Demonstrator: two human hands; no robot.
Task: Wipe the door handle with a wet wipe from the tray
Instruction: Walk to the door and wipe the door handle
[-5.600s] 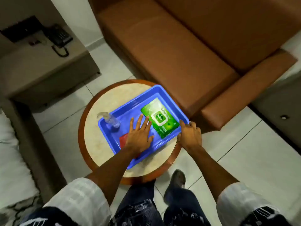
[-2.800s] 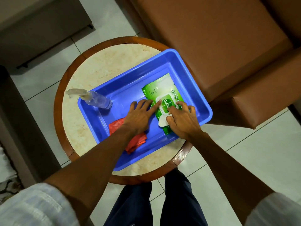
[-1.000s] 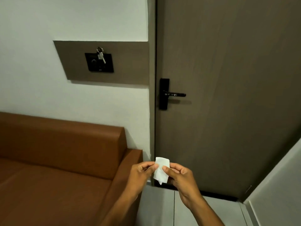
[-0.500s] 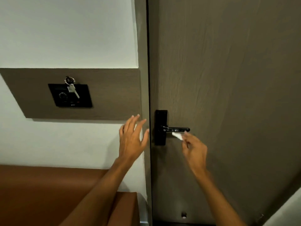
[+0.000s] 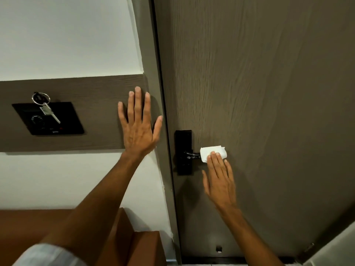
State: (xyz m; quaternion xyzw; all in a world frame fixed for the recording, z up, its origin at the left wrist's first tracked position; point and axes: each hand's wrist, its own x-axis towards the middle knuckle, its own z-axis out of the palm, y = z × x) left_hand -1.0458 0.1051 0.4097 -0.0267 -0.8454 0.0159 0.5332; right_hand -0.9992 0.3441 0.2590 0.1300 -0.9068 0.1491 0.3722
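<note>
Wiping stage of the task, read from left to right. At far left a black wall switch plate (image 5: 48,118) sits on a brown wooden wall panel (image 5: 92,96), with a key on a ring (image 5: 45,107) hanging over it. The left hand (image 5: 139,127) lies flat on the right end of that panel, just beside the door frame (image 5: 153,73); its grip is spread wide and holds nothing, and it appears to serve as a brace. Right of the frame, on the closed door (image 5: 259,93), the black lock plate (image 5: 183,152) carries the door handle (image 5: 191,154), whose lever runs to the right. The white wet wipe (image 5: 212,153) is draped over the outer part of the lever, pressed there by the straightened fingertips of the right hand (image 5: 220,181); this grip is flat, pushing the wipe against the lever and not closed around it. By judgement, fetching the wipe is complete and the wiping itself is under way: the inner stretch of the lever beside the plate is still bare, and its underside is hidden, so both probably remain to be wiped. The tray is not in view.
</note>
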